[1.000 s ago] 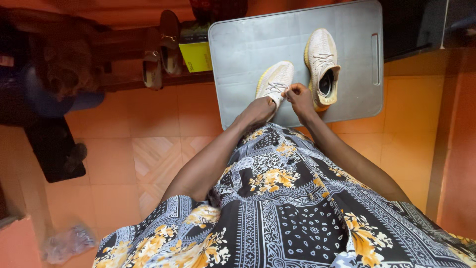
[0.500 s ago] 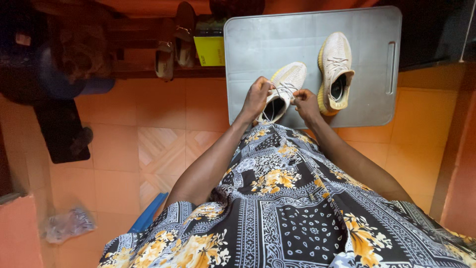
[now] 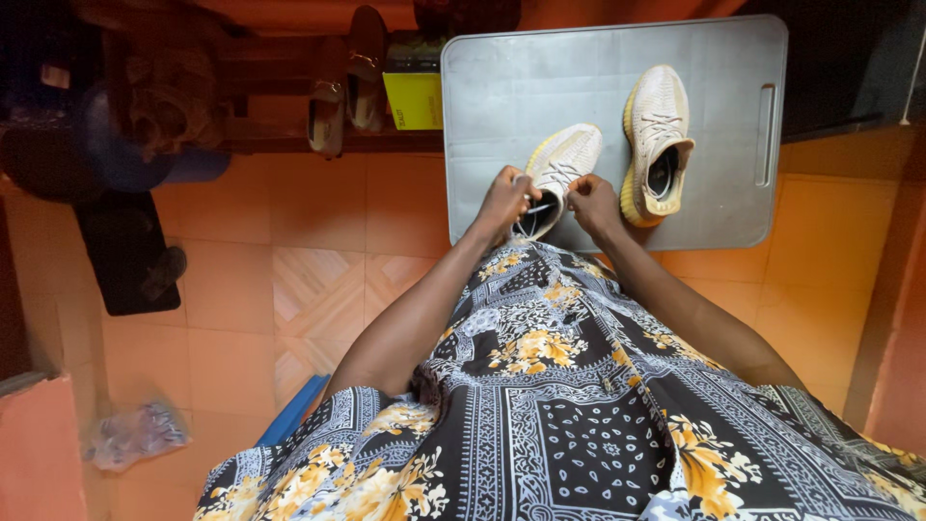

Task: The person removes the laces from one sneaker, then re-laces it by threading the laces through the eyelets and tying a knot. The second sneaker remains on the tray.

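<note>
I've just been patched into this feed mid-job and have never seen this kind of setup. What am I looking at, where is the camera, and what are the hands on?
There is no machine here: a person works with two bare hands, and the single camera sits on their head, looking straight down. The patterned black, white and yellow cloth filling the lower half is their own clothing.

Ahead on the orange tiled floor lies a flat grey board with a slot handle along its right side. Two pale knit sneakers with yellow soles sit on it. The left hand and right hand both pinch the laces of the nearer sneaker, one on each side of its opening. The other sneaker sits untouched just to the right.

Beyond the board's left edge are a yellow box and a pair of brown sandals on a low shelf.
</note>
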